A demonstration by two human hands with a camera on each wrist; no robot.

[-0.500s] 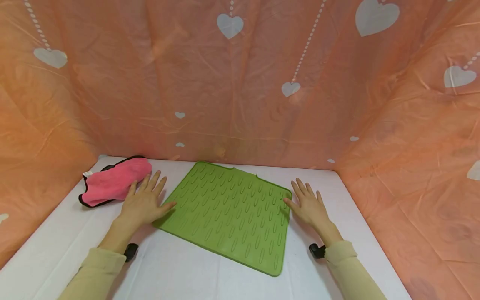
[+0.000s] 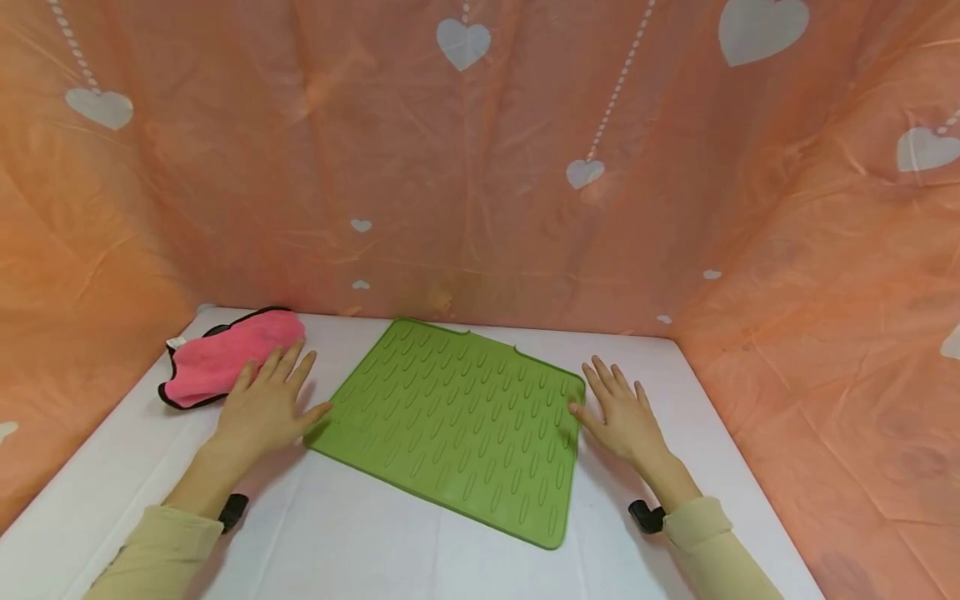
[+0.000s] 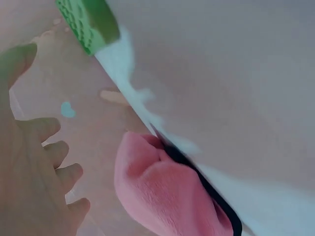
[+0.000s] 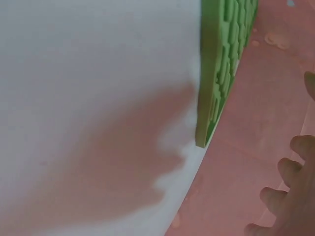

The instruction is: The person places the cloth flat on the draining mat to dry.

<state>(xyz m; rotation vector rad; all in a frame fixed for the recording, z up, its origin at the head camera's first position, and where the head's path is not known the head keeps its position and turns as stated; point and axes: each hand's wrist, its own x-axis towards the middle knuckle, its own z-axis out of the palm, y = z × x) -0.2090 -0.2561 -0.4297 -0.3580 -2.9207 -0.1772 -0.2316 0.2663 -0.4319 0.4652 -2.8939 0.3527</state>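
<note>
An orange curtain (image 2: 465, 150) with pale hearts rises behind and beside the white table (image 2: 360, 533) in front of you. The green mat (image 2: 457, 425) lies askew on the table between your hands, its raised oval ridges facing up. The pink cloth (image 2: 236, 354), edged in black, lies folded at the far left. Your left hand (image 2: 258, 412) is released, fingers spread; the head view lays its fingertips over the cloth and its thumb over the mat's edge, yet the left wrist view shows it apart from both. Your right hand (image 2: 621, 417) is likewise free, splayed by the mat's right edge; the right wrist view reveals a gap there. Only the head view shows the white tag (image 2: 176, 342) on the cloth.
</note>
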